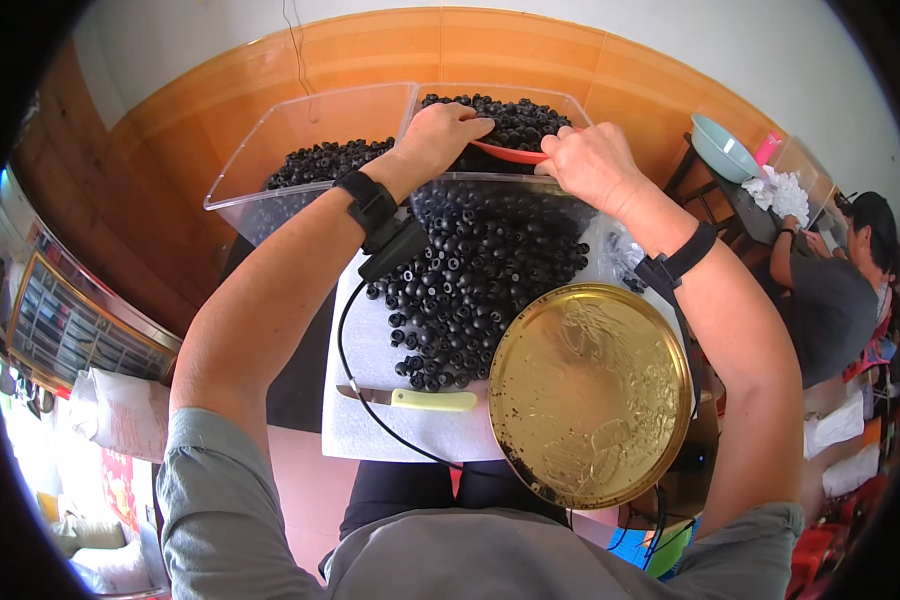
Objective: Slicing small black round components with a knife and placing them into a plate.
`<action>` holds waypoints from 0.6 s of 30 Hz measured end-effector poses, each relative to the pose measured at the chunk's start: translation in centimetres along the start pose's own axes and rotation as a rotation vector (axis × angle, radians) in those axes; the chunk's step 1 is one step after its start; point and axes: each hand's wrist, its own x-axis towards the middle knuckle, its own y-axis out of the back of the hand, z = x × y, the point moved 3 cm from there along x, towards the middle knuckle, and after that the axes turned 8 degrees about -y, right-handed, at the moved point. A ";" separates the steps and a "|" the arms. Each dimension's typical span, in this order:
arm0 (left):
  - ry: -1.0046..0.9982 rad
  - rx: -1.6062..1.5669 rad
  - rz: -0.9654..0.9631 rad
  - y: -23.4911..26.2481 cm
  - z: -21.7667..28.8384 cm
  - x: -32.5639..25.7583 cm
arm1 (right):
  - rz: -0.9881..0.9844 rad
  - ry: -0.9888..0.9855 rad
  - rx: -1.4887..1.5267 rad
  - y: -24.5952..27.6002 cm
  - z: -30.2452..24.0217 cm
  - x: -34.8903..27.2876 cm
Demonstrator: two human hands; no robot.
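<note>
Over the right compartment of a clear plastic bin, a shallow red dish [511,153] is tilted, its rim facing me. My right hand [592,162] is closed around the dish's right side. At its left end is my left hand [442,143], closed with the thumb toward the dish; its fingertips are partly hidden. Small round black parts with holes [525,122] fill that compartment. More of these black parts [460,290] lie heaped below on a white foam sheet [370,435].
The clear bin's left compartment [260,140] holds more black parts. A round gold tray [590,390] sits at the front right. Beside it lies a knife with a pale handle [433,400]. A co-worker [835,280] sits at the right near a light-blue basin [724,148].
</note>
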 end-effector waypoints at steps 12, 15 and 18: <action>0.283 -0.191 0.175 5.5 8.5 -4.3 | 0.200 -0.045 -0.044 4.7 -0.9 -3.9; 0.257 -0.174 0.266 5.2 9.0 -6.3 | 0.258 -0.040 -0.091 7.4 -1.4 -5.6; 0.260 -0.214 0.357 5.2 10.5 -8.8 | 0.313 -0.018 -0.111 9.9 -2.0 -8.3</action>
